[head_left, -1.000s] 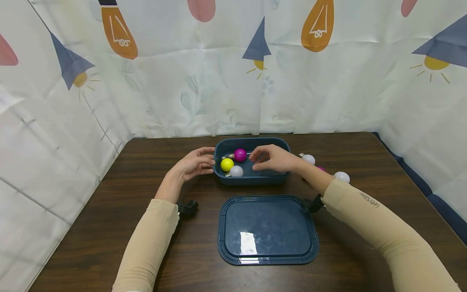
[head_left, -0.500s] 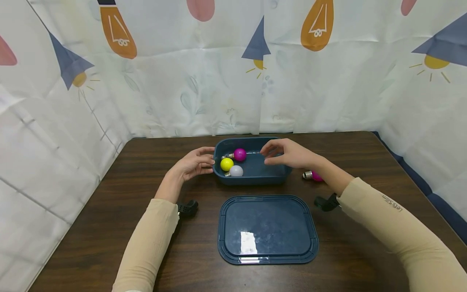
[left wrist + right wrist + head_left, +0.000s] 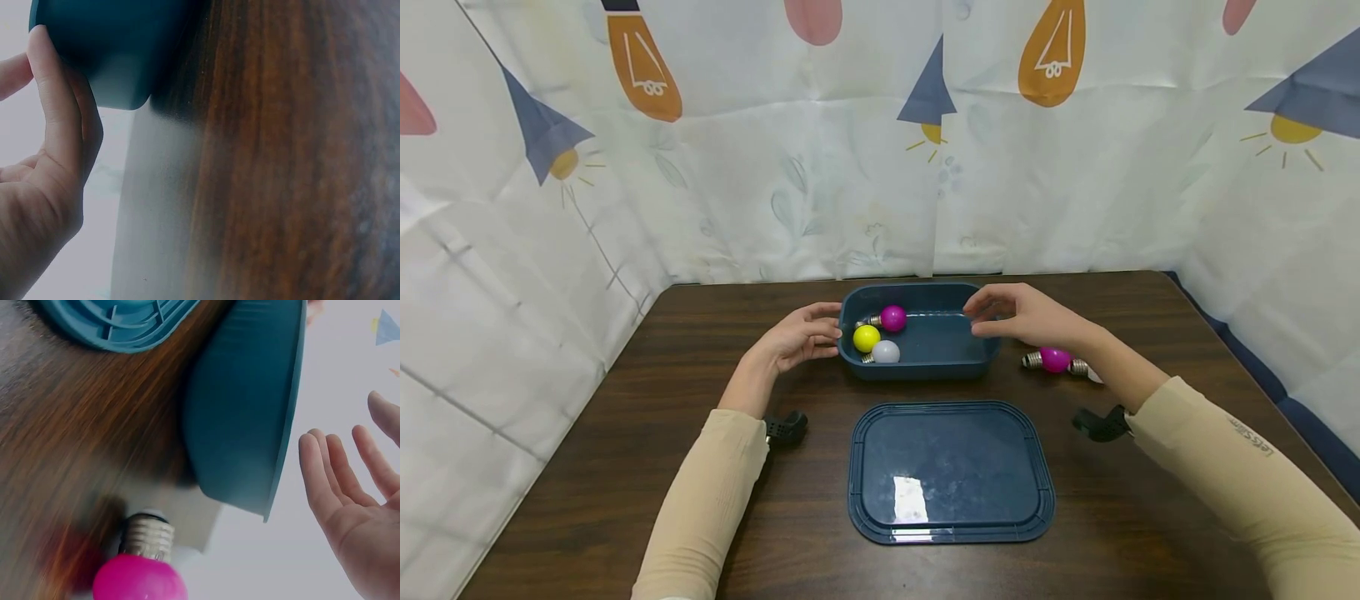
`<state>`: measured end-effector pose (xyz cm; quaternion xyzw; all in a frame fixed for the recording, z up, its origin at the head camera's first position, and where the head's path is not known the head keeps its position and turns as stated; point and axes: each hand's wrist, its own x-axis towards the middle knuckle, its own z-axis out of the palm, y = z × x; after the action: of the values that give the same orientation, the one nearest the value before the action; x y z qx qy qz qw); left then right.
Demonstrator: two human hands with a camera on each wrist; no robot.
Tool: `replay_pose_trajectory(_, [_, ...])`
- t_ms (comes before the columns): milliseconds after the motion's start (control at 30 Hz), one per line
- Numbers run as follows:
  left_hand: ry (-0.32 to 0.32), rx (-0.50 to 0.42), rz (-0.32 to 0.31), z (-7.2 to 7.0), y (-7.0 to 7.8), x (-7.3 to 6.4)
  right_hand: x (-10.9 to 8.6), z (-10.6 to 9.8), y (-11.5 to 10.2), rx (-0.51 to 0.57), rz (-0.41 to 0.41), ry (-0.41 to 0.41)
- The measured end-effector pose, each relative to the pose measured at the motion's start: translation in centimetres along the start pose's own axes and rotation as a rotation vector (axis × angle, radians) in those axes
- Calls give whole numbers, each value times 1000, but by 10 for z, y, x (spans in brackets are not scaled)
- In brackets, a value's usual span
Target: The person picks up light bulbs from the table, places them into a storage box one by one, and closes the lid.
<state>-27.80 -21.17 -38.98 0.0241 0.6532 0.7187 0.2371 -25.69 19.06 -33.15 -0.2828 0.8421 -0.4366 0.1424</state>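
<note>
A dark blue rectangular box (image 3: 917, 372) stands toward the back of the table. Inside it, on the left, lie a yellow bulb (image 3: 867, 338), a white bulb (image 3: 886, 352) and a magenta bulb (image 3: 892, 317). My left hand (image 3: 801, 337) rests its fingertips against the box's left end; the left wrist view has a finger at the box (image 3: 112, 56) rim. Over the box's right end hovers my right hand (image 3: 1026, 317), holding nothing, its fingers spread apart in the right wrist view. Below it on the table lies another magenta bulb (image 3: 1056, 360).
A blue lid (image 3: 951, 475) lies flat in front of the box. Right of the magenta bulb, another bulb's metal screw base (image 3: 1078, 367) shows, partly hidden by my right forearm. A patterned white curtain (image 3: 850, 183) hangs behind the table.
My right hand has moved right, from over the middle of the box to its right end. White bulbs seen earlier at the right are now mostly covered by that arm. My left hand stays put.
</note>
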Motion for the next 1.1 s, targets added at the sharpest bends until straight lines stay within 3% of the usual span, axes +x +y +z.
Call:
replay_pose_trajectory(300, [3, -5, 0, -1, -2, 1, -20, -10, 4, -13, 12, 16])
replay_pose_trajectory(933, [0, -1, 18, -1, -2, 1, -49, -28, 12, 65, 50, 73])
replay_pose_trajectory(1100, [4, 4, 14, -1, -1, 0, -56, -31, 15, 38, 69, 96])
